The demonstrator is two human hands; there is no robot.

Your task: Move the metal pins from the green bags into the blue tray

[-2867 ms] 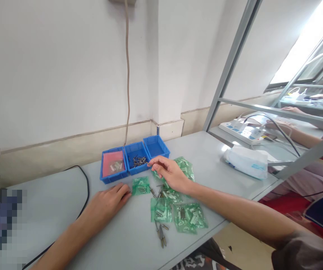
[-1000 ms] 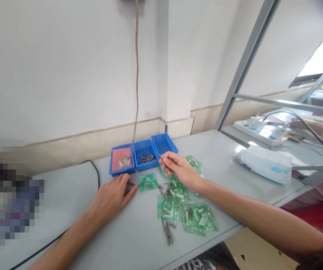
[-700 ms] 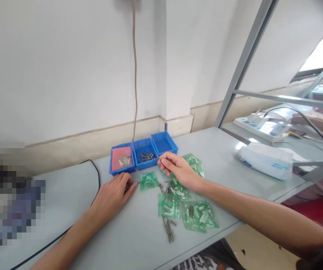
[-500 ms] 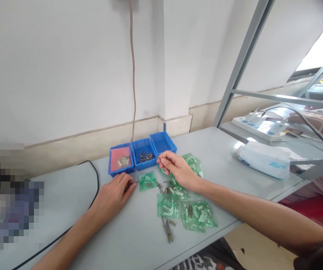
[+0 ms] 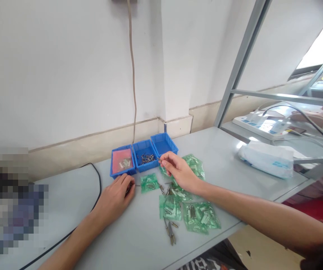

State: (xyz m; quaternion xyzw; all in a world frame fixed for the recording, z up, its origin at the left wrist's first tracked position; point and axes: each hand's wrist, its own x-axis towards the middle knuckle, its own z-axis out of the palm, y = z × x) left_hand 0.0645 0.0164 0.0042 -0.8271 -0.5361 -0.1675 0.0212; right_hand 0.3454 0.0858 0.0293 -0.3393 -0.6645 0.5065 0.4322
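Note:
My right hand (image 5: 180,170) is in a pinch above the green bags, beside the middle blue bin (image 5: 144,167). A small metal pin (image 5: 159,160) shows at its fingertips. In front of the left blue bin (image 5: 113,173), my left hand (image 5: 118,193) rests on the table with curled fingers. A thin dark tip sticks out past them; the rest is hidden. Dark metal pins (image 5: 147,159) lie in the middle bin. A small green bag (image 5: 149,183) lies between my hands. Loose metal pins with brass-coloured ends (image 5: 170,232) lie nearer the front edge.
More green bags (image 5: 201,217) of parts lie right of centre. The left bin holds a pink sheet (image 5: 119,157) and small pieces. A third blue bin (image 5: 164,144) stands at the right. A black cable (image 5: 98,180), a white packet (image 5: 265,159) and a metal frame (image 5: 238,67) are around.
The view has shifted slightly. The fingers of my left hand have drawn in closer together. My right hand keeps its pinch in nearly the same place.

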